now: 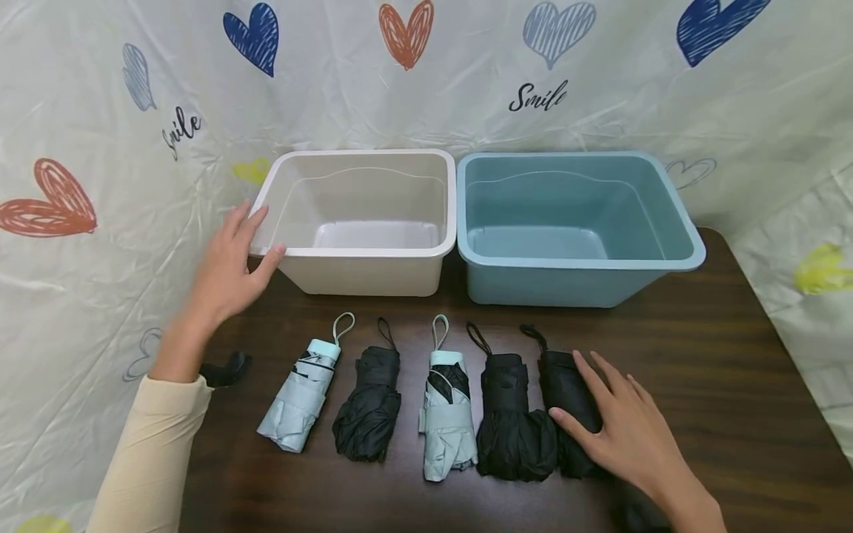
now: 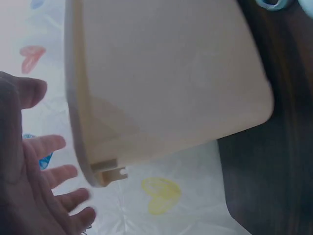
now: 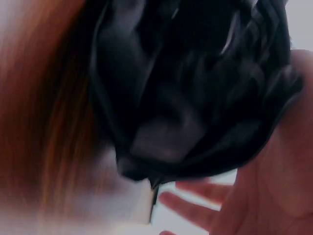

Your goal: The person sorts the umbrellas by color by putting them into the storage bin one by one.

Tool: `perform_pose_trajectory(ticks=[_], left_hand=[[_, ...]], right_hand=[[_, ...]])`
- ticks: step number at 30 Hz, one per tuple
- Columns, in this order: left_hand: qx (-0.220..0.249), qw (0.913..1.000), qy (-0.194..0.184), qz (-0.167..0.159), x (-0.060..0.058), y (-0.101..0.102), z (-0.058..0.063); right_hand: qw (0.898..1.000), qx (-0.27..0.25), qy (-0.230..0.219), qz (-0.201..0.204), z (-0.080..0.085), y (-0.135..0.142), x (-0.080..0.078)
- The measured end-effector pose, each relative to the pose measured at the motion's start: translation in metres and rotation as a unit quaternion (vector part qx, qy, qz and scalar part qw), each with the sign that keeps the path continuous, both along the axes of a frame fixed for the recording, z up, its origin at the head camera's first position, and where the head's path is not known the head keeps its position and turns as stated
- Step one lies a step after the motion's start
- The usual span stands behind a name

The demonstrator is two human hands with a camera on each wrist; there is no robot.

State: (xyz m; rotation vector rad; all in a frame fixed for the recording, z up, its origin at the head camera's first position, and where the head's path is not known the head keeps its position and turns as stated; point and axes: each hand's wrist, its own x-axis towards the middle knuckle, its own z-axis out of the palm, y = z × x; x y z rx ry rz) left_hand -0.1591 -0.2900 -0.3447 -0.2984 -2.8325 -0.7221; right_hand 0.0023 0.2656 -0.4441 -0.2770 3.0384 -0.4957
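Observation:
Folded umbrellas lie in a row on the dark wooden table [image 1: 706, 355]. Two are light blue, the left light-blue umbrella [image 1: 301, 396] and the middle light-blue umbrella [image 1: 449, 422]. The others are a black umbrella [image 1: 369, 407], a second black umbrella [image 1: 509, 422] and the rightmost black umbrella [image 1: 566, 389]. My right hand [image 1: 633, 437] is at that rightmost one, fingers extended and thumb across it; whether it touches is unclear. My left hand [image 1: 229, 270], fingers spread, is beside the left rim of the beige bin [image 1: 373, 275], apart from it in the left wrist view.
Right of the beige bin stands a blue bin [image 1: 546, 287], their rims nearly touching; both bins have bare insides. Behind them hangs a pale sheet [image 1: 466, 111] printed with hearts and "Smile". The table's right edge [image 1: 780, 333] slants toward the front.

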Motion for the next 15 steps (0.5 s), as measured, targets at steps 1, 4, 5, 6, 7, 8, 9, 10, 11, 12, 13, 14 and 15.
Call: perform_pose_trajectory(ticks=[1,4,5,6,7,8,9,10,11,12,13,14,15], left_hand=[[0.003,1.0000,-0.009,-0.001,-0.004,-0.001,0.003],[0.006,0.9995,-0.030,-0.011,-0.016,-0.004,0.010],[0.005,0.9993,-0.034,-0.017,-0.020,-0.005,0.011],[0.006,0.9990,-0.038,-0.023,-0.025,-0.006,0.012],[0.006,0.9988,-0.039,-0.029,-0.029,-0.007,0.012],[0.005,0.9986,-0.041,-0.033,-0.033,-0.008,0.013],[0.006,0.9984,-0.044,-0.035,-0.036,-0.009,0.012],[0.006,0.9982,-0.046,-0.037,-0.038,-0.009,0.012],[0.006,0.9981,-0.049,-0.036,-0.041,-0.010,0.012],[0.009,0.9979,-0.054,-0.034,-0.043,-0.010,0.011],[0.009,0.9978,-0.058,-0.032,-0.044,-0.011,0.010],[0.009,0.9976,-0.062,-0.030,-0.045,-0.011,0.009],[0.010,0.9974,-0.065,-0.030,-0.047,-0.011,0.008]], right_hand=[[1.000,0.000,0.001,-0.006,0.000,-0.001,0.002],[1.000,-0.001,-0.008,-0.030,0.001,-0.003,0.006],[0.999,-0.001,-0.015,-0.037,0.001,-0.003,0.006],[0.999,-0.003,-0.026,-0.044,0.001,-0.004,0.007],[0.998,-0.004,-0.038,-0.051,0.001,-0.004,0.007],[0.997,-0.006,-0.052,-0.058,0.002,-0.004,0.008],[0.996,-0.007,-0.065,-0.064,0.002,-0.005,0.008],[0.995,-0.009,-0.075,-0.070,0.002,-0.005,0.008],[0.994,-0.010,-0.083,-0.075,0.002,-0.006,0.008],[0.993,-0.012,-0.090,-0.079,0.002,-0.006,0.008],[0.992,-0.012,-0.094,-0.084,0.002,-0.006,0.008],[0.991,-0.013,-0.096,-0.087,0.002,-0.007,0.009],[0.991,-0.014,-0.097,-0.091,0.002,-0.007,0.009]])
